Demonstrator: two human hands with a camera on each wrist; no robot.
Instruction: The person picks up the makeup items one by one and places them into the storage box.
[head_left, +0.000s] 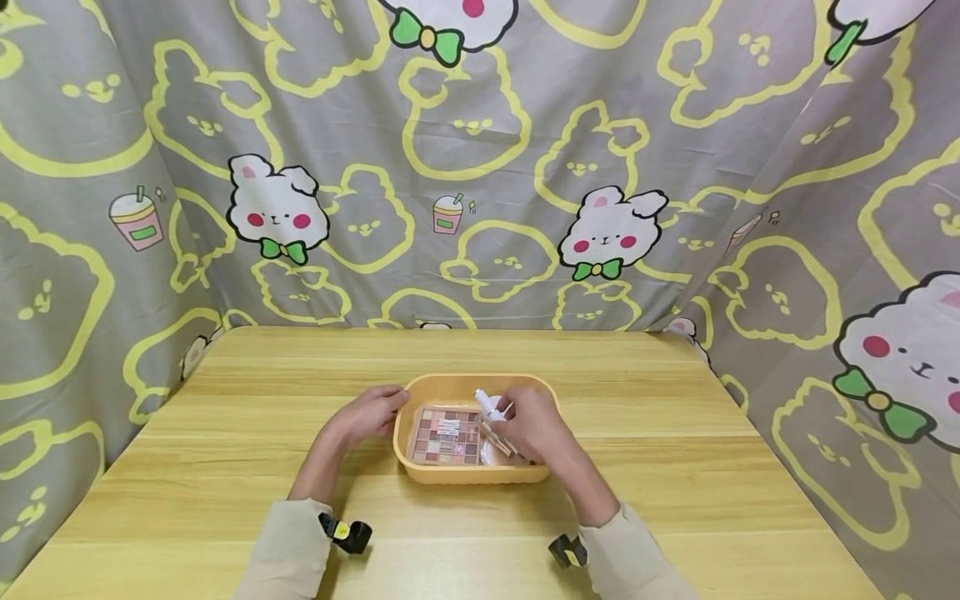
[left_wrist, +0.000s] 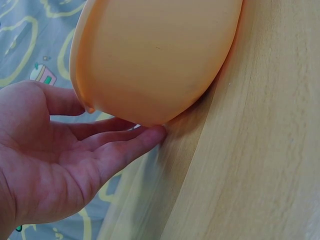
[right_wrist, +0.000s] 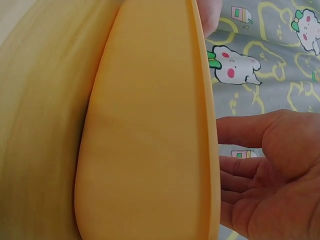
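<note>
An orange plastic basin (head_left: 480, 475) sits on the wooden table. My left hand (head_left: 371, 412) holds its left end, the thumb at the rim and the fingers against the outer wall in the left wrist view. In the left part of the basin lies an eyeshadow palette (head_left: 431, 446) with many small coloured pans. My right hand (head_left: 534, 423) reaches into the right part and pinches a slim white tube (head_left: 483, 402); the basin wall hides its fingertips in the right wrist view. Below these fingers lie other small items, partly hidden, among them a round pale thing (head_left: 491, 456).
The wooden table (head_left: 300, 467) extends around the basin on all sides. Behind it and at both sides hangs a grey curtain (head_left: 480, 192) with cartoon rabbits. Black cameras are strapped at both wrists.
</note>
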